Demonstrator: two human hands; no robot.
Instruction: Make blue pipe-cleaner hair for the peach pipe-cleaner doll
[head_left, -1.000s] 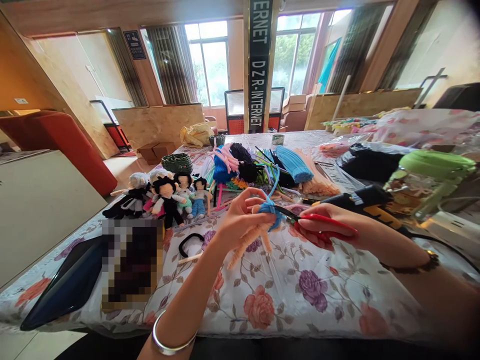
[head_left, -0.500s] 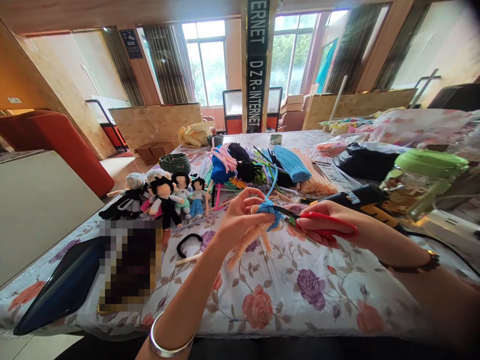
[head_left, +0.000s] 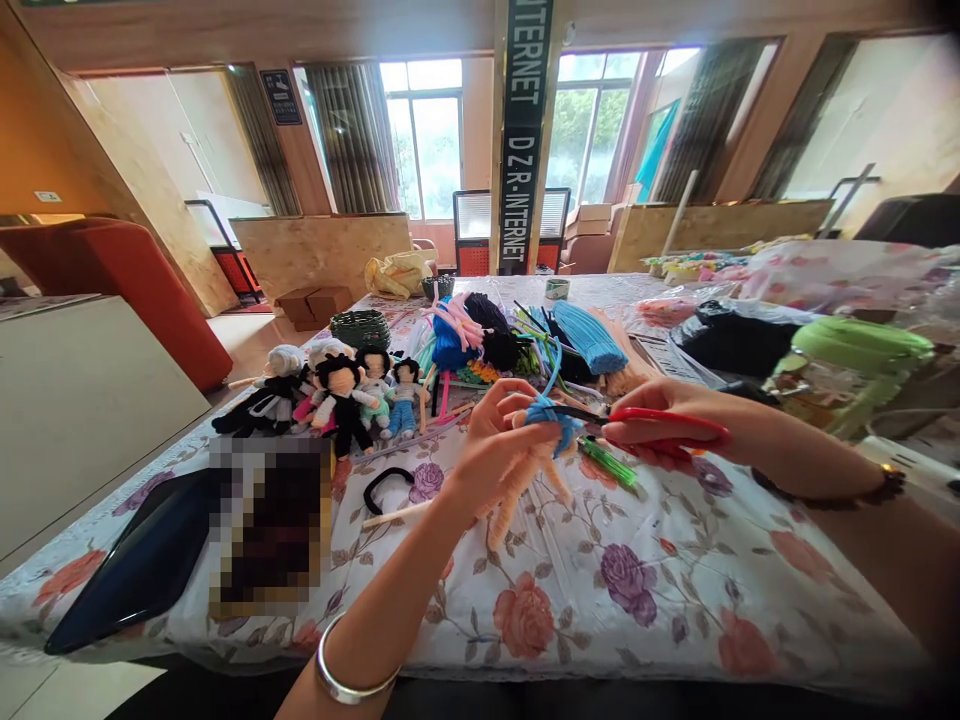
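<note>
My left hand [head_left: 499, 440] is closed on a small doll [head_left: 514, 490] made of peach pipe cleaners, with blue pipe cleaner [head_left: 553, 420] wrapped round part of it. One blue end sticks up above my fingers. In my right hand [head_left: 675, 415] are red-handled scissors [head_left: 660, 428], held level. Their dark blades reach to the blue wrapping at the doll; whether they touch it I cannot tell. Below the scissors, on the cloth, lies a green-handled tool [head_left: 609, 463]. A curved black pipe cleaner [head_left: 386, 480] rests left of my left hand.
Several finished dolls [head_left: 341, 400] sit at the left, beside a dark wicker basket [head_left: 361, 328]. Behind my hands lie bundles of blue pipe cleaners [head_left: 589, 335] and other colours. A blue-black tray [head_left: 127, 560] is at front left, a green-topped object [head_left: 862, 345] at right.
The view has shifted slightly, so most things appear a little further right. The green-handled tool shows more fully below the scissors. Both hands keep their hold.
</note>
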